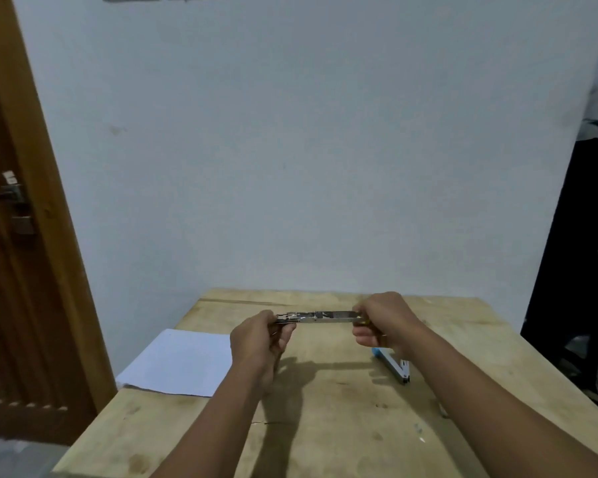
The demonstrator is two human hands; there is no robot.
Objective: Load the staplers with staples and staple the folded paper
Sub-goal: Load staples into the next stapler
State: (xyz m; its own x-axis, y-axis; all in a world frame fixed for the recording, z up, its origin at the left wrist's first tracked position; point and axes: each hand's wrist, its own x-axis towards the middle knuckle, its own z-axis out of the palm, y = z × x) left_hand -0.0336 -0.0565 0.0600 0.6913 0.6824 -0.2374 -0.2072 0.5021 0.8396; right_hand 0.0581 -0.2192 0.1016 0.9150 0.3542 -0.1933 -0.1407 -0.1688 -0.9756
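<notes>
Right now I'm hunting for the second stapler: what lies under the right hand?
A blue-and-white stapler lies on the wooden table below the right hand; the wrist covers part of its blue end.

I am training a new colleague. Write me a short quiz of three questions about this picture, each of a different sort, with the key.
1. True or false: the left hand and the right hand each grip one end of the opened metal stapler, held above the wooden table.
2. Where does the white paper lie?
A) on the floor
B) on the table, left of the hands
C) in the right hand
3. Fill in: the blue stapler lies on the table near the ___ hand.
Key: 1 true; 2 B; 3 right.
</notes>
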